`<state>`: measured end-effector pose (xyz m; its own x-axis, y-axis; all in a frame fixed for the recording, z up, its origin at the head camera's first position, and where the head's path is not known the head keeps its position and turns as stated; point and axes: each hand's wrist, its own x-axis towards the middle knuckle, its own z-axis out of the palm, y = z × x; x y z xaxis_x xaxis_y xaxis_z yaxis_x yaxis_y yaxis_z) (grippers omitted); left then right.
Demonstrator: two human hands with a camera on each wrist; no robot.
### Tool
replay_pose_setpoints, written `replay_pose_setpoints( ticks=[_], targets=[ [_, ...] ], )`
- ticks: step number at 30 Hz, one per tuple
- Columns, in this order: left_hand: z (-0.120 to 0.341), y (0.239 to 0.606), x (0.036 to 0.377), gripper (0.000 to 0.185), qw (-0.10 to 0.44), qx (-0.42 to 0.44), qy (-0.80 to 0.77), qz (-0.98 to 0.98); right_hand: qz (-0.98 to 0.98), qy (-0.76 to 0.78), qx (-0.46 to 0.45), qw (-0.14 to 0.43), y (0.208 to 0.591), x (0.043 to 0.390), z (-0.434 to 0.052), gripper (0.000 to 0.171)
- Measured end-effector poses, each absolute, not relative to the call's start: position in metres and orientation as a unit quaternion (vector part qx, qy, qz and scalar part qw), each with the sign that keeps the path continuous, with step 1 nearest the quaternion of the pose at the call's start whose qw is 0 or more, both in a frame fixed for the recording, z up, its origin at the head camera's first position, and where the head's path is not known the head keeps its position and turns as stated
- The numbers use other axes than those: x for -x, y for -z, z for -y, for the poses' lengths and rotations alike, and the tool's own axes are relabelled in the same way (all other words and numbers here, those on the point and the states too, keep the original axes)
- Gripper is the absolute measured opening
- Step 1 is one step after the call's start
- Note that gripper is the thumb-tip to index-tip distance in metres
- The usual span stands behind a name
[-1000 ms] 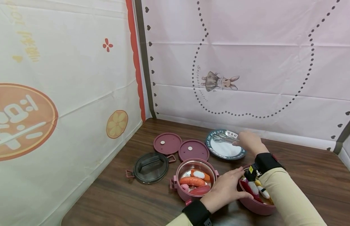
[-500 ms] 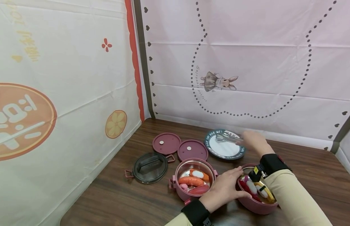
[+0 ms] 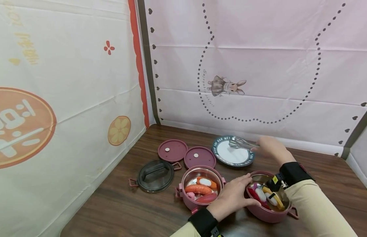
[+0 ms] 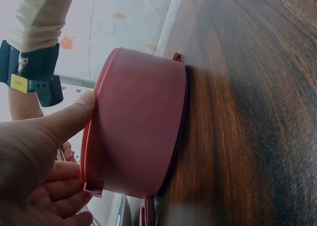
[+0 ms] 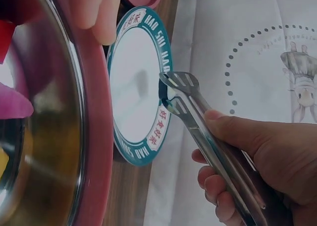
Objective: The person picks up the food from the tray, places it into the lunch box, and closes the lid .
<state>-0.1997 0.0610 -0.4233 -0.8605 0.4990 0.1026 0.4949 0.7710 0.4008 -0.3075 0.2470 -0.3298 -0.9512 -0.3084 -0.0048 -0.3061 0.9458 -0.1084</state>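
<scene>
My left hand (image 3: 232,196) holds the side of the right-hand pink pot (image 3: 264,214), its thumb on the wall near the rim in the left wrist view and its fingers round toward the back. Inside that pot lie several toy food pieces, among them a yellow piece with a dark band (image 3: 273,199). Metal tongs (image 5: 210,149) are gripped by my right hand (image 3: 272,149). Their slotted tips stand slightly apart with nothing between them, above the white plate with a teal rim (image 5: 136,87) in the head view.
Left of my left hand stands a second pink pot (image 3: 190,200) holding several toy foods, including an orange sausage (image 3: 198,189). Two round maroon lids (image 3: 201,163) lie behind it. A dark see-through lid with pink handles (image 3: 155,181) lies further left. Printed cloth walls (image 3: 260,72) bound the table.
My right hand and the tongs have shifted right relative to the plate. More of the right pot's inside and its right handle now show. The left hand keeps its place on the pot.
</scene>
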Motion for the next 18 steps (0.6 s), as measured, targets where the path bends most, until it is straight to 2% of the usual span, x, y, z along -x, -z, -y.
replay_pose_setpoints(
  ticks=[18],
  targets=[
    [-0.061, 0.426, 0.2, 0.079, 0.0, -0.267, -0.22, -0.938, -0.983, 0.064, 0.17, 0.006, 0.308, 0.267, -0.284, 0.03]
  ],
)
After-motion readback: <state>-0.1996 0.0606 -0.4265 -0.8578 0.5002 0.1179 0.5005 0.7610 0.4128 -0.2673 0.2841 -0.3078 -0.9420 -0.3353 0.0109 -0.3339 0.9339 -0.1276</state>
